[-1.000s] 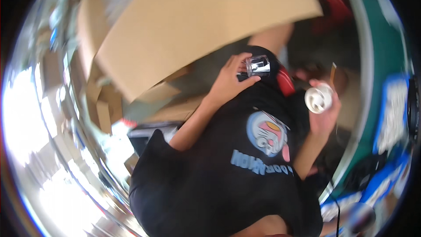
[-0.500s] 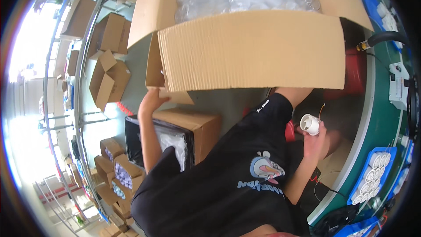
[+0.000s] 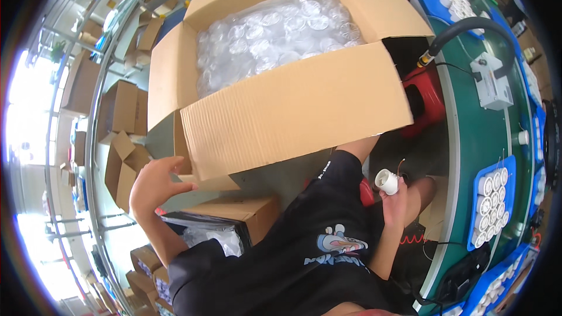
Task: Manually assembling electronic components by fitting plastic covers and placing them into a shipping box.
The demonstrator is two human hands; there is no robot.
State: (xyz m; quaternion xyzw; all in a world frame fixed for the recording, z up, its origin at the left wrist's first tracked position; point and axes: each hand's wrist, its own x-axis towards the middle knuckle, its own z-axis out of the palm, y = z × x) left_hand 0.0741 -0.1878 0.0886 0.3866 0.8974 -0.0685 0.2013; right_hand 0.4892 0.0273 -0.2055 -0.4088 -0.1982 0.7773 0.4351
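A white plastic cylindrical part (image 3: 386, 181) with a hollow end and a thin orange-brown wire is held in the fingers of my right hand (image 3: 395, 203), over my lap. My left hand (image 3: 157, 185) is raised beside the near left corner of a large open cardboard box (image 3: 298, 111). Its thumb and fingers are spread, with the fingertips close to the box's side flap; whether they touch it I cannot tell. Clear plastic bags (image 3: 275, 29) full of round, transparent pieces fill the box.
A green workbench (image 3: 468, 140) runs along the right, bearing a blue tray (image 3: 508, 199) of white cylinders, a grey device (image 3: 493, 82) and a black hose (image 3: 468, 26). A red stool (image 3: 426, 102) stands beneath. Below my left arm sits a black-lined carton (image 3: 260, 213); more cartons (image 3: 123, 105) line the left.
My left hand has come off the box flap and its fingers have spread. The view has shifted, showing more of the box's inside and the bench. My right hand still holds the white part.
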